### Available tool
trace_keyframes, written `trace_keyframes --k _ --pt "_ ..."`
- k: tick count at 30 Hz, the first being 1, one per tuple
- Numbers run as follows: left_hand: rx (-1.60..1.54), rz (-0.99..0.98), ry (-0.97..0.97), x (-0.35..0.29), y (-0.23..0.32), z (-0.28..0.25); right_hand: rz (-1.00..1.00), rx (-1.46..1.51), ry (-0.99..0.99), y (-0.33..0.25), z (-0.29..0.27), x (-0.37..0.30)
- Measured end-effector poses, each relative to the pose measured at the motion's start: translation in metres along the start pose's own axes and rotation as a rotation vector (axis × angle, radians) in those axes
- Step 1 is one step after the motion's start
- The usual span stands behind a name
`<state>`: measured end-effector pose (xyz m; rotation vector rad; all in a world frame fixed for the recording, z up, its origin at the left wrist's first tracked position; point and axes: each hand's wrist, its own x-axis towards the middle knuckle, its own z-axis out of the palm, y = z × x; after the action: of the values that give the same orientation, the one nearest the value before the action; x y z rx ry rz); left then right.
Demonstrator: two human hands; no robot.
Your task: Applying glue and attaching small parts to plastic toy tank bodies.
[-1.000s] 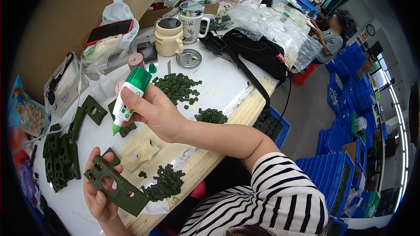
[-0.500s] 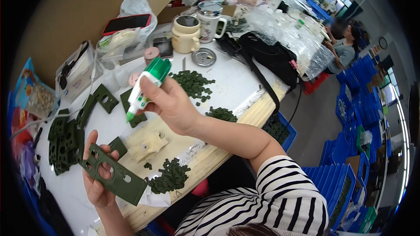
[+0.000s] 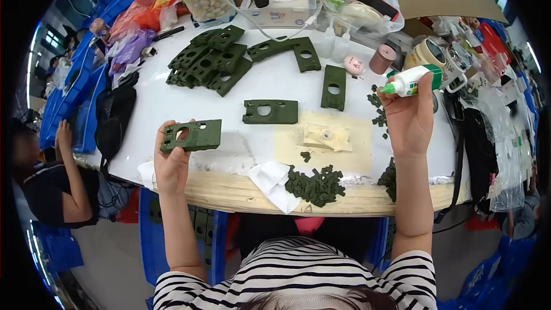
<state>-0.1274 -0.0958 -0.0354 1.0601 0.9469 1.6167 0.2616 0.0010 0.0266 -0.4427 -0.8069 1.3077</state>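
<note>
A flat dark green plastic part with a round hole is gripped in my left hand, above the table's near left edge. My right hand holds a white glue bottle with a green cap and green base, tilted so its nozzle points left. Between my hands lie two like green parts, one flat crosswise and one standing lengthwise. A cream-coloured fixture sits on a yellowish patch of the table. Nearer me is a heap of small dark green pieces.
A pile of green parts stands at the back left. Beyond are a clear plastic box, a phone and a cream mug. A white cloth lies at the front edge. Another person sits at the left.
The head view has swung left and levelled. My right hand, with the glue bottle, has moved apart from the left, out to the right. Both hands keep their hold.
</note>
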Motion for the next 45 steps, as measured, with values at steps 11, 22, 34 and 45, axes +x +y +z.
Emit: trace_keyframes --k 11,22,34,45 --pt "0.503 0.026 0.312 0.013 -0.012 -0.005 0.031 -0.004 -0.028 0.006 -0.004 0.003" --pt "1.541 0.222 0.344 0.001 -0.008 -0.008 0.041 0.051 -0.084 0.000 -0.004 0.001" --pt "1.509 0.413 -0.608 0.057 -0.020 0.116 0.029 0.032 -0.062 0.000 -0.008 0.006" --pt "1.577 0.115 -0.201 0.005 0.012 0.080 0.009 0.007 -0.042 -0.007 -0.005 0.005"
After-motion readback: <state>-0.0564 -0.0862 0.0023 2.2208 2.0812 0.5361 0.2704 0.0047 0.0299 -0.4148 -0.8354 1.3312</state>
